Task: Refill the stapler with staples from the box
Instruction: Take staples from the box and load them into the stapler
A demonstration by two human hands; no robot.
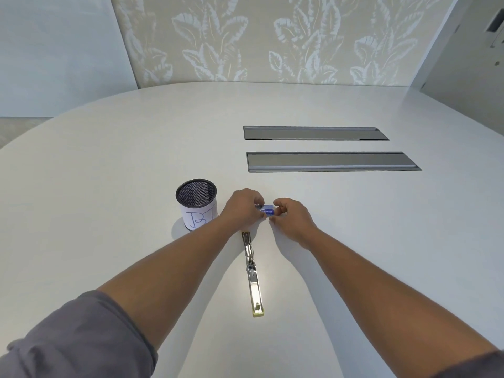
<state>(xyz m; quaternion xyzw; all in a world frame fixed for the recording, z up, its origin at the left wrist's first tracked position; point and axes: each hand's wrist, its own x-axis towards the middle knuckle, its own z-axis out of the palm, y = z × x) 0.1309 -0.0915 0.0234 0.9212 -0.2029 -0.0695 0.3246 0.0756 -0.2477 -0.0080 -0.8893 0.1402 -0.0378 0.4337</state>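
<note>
Both hands meet over the white counter (pixel 354 241), holding a small blue box (pixel 266 210) between them. The left hand (pixel 242 207) grips its left end with curled fingers, and the right hand (pixel 290 216) pinches its right end. The stapler (pixel 253 274) lies swung open flat on the counter just nearer than the hands, between the forearms. A mesh cup (pixel 197 203) stands just left of the left hand.
</note>
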